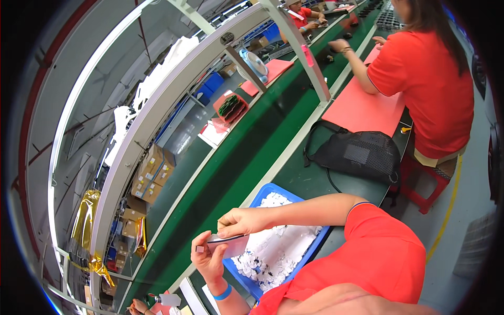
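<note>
My left hand (210,262), with a blue band at the wrist, grips a thin, flat rectangular piece (233,245) with a pale face and a dark upper edge. Above it, the fingers of my right hand (240,221) are closed against that dark edge; whatever small thing may be between them is hidden. Both hands are over the left side of a blue plastic tray (265,191). Many small white scraps (262,268) and a white sheet (278,244) lie in the tray, partly covered by my right forearm.
A green conveyor belt (210,210) runs beside the tray. Beyond the tray a black mesh backpack (362,152) rests on the bench near a pink mat (367,107). A co-worker in a red shirt (425,79) sits there. Another person's hand (139,306) shows at lower left.
</note>
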Available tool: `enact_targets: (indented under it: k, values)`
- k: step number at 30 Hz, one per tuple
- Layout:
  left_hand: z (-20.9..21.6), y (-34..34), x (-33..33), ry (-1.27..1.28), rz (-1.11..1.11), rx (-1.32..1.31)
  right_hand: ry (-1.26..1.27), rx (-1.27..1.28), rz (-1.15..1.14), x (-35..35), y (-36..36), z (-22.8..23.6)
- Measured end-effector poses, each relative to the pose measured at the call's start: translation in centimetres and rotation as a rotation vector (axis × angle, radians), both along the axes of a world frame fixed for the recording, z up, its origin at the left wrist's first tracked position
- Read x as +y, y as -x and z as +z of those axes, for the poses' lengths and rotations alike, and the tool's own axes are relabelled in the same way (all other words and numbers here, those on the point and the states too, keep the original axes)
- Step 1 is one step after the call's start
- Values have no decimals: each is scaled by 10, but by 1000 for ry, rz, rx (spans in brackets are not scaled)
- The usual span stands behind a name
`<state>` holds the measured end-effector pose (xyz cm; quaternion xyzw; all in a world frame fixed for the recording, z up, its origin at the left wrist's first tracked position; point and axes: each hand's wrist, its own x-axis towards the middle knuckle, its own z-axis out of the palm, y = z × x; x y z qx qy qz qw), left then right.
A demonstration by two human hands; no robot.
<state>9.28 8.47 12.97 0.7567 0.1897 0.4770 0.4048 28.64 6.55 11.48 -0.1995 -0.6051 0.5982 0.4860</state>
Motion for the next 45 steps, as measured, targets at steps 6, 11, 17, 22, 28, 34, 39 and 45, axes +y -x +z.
enact_targets:
  k: [6,11,17,22,28,34,39,45]
  values:
    - [4,-4,-3,-60,-5,-11,-167,-115,-160,-8,-6,10]
    - [9,-6,-4,-72,64,-104,-208,-134,-81,-11,-24,20]
    - [11,-12,-5,-84,32,-128,-207,-76,20,-4,-25,14]
    - [8,-5,0,-134,18,-158,53,117,297,-6,-16,9]
    - [18,-4,-11,-205,213,-155,-273,-133,-133,-18,-31,27]
    - [4,-5,7,-145,322,-201,-400,-102,-292,-7,-38,23]
    - [3,-12,-1,-111,204,-247,-211,-219,-188,-11,-41,33]
    - [-5,-2,9,-151,137,-242,-146,-257,-178,0,-32,21]
